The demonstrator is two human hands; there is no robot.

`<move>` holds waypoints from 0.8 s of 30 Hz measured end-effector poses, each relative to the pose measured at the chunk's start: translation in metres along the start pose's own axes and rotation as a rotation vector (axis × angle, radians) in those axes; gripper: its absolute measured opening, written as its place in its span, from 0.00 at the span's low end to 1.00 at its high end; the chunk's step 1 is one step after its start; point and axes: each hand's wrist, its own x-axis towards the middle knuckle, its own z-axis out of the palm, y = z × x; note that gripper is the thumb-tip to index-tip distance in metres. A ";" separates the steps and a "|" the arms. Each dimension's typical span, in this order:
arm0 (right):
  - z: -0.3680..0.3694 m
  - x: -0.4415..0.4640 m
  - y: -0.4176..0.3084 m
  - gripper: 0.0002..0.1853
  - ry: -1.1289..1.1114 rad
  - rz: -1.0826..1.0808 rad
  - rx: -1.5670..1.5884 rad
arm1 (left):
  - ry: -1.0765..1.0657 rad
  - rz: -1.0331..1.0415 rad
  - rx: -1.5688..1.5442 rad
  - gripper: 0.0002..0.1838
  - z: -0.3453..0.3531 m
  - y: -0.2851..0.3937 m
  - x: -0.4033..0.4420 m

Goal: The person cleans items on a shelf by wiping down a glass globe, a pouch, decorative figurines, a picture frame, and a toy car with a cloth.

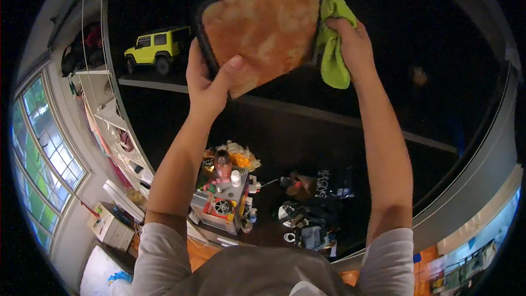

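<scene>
A flat rectangular case with an orange marbled face, black edging and rounded corners is held up, slightly tilted. My left hand grips its lower left corner, thumb pressed on the face and the other fingers behind the edge. In my right hand a lime-green cloth is bunched up against the right edge of the case. Part of that cloth hangs below my fingers. What lies behind the case is hidden.
On a dark shelf to the left stands a yellow toy off-road car. Lower down, a grey box holds bottles and small items. Beside it lies a pile of dark gear. A window is at far left.
</scene>
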 end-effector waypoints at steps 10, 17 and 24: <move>-0.004 -0.001 -0.014 0.21 -0.018 -0.053 -0.386 | 0.193 -0.340 -0.576 0.24 0.021 0.004 0.001; 0.012 0.012 0.037 0.26 -0.069 0.228 0.184 | -0.099 -0.562 -0.972 0.31 0.028 -0.007 0.009; 0.023 0.022 0.060 0.21 -0.081 -0.071 -0.175 | -0.033 -0.570 -0.653 0.26 0.035 -0.023 0.017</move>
